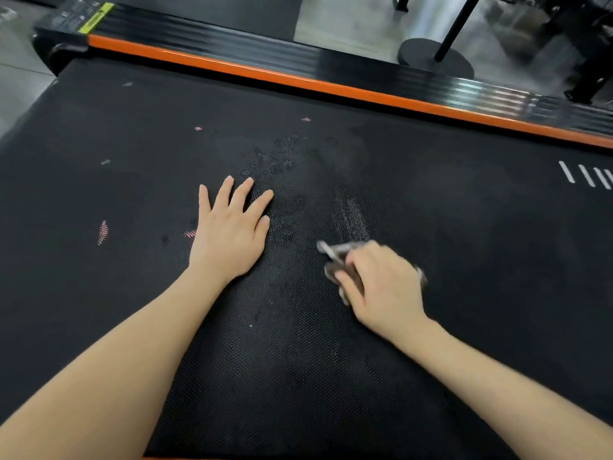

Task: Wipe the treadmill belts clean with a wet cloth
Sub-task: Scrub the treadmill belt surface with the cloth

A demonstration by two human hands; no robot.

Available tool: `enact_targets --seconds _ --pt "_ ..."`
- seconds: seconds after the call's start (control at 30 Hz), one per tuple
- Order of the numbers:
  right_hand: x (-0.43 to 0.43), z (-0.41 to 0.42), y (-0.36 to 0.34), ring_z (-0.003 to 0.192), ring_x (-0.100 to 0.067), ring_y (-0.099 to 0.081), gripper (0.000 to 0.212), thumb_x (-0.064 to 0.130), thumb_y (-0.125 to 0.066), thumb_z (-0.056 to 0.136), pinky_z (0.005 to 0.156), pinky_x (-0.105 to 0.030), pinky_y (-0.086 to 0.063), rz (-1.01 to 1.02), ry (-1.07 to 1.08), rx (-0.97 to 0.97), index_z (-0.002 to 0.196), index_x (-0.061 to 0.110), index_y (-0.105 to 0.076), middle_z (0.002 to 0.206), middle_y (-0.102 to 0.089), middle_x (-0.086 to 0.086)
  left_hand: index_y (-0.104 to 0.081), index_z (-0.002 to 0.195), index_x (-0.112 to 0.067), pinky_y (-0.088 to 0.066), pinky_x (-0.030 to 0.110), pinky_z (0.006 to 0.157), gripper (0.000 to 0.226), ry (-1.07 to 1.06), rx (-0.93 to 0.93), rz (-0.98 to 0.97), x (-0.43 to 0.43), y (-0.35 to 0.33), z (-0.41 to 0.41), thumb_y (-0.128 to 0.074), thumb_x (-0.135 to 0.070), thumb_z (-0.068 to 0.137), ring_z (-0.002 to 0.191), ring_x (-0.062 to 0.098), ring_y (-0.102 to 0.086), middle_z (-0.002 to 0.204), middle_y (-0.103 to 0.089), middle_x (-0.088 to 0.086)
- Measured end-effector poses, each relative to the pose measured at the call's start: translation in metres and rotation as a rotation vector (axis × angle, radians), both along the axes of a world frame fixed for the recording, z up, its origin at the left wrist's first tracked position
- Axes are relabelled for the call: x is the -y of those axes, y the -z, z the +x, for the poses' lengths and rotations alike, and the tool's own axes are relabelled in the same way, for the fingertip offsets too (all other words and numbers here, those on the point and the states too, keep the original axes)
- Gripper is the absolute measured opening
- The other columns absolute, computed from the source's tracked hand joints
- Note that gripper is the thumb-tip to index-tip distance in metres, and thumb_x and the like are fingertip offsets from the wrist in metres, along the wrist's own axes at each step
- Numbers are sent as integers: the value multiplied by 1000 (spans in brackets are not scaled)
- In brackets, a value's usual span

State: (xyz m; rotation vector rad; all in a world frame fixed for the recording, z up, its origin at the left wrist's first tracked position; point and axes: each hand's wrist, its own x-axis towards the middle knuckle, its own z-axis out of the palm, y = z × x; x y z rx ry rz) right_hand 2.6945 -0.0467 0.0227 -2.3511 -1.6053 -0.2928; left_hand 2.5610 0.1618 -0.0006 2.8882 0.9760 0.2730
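Left hand: my left hand (230, 230) lay flat on the black textured treadmill belt (331, 376), fingers straight and spread.
Right hand: my right hand (381, 283) had its fingers curled round the grey crumpled cloth (335, 252), which was on the belt.
Count: one belt, one cloth, one orange side rail (298, 78).

Glossy grey floor (345, 24), black stand (418, 55)

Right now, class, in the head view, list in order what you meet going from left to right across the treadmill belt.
pink scuff mark → left hand, flat on the surface → right hand, gripping the cloth → white stripes
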Motion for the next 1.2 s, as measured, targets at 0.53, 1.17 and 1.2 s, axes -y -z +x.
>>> enact_targets --seconds 0.53,1.17,1.2 --pt "-73 36 7 76 -25 -53 46 65 -48 79 57 -35 -49 37 2 40 101 31 -70 89 -56 -4 -45 139 -26 -12 61 112 61 -6 2 -2 0 0 0 -13 -44 91 139 36 -27 146 -40 10" --pt "-123 60 -2 84 -27 -57 30 43 -47 96 62 -29 -31 -59 194 9 109 20 -61 98 -59 -7 -46 139 -26 -11 60 112 61 13 35 -9 -4 6 -1 -13 -45 91 139 35 -26 146 -41 10" --pt "-102 54 -1 81 -26 -57 28 43 -49 95 60 -29 -31 -62 163 3 107 21 -62 94 -58 -5 -46 139 -25 -11 60 112 60 11 32 -8 -4 5 -1 -15 -45 92 139 35 -26 146 -41 10"
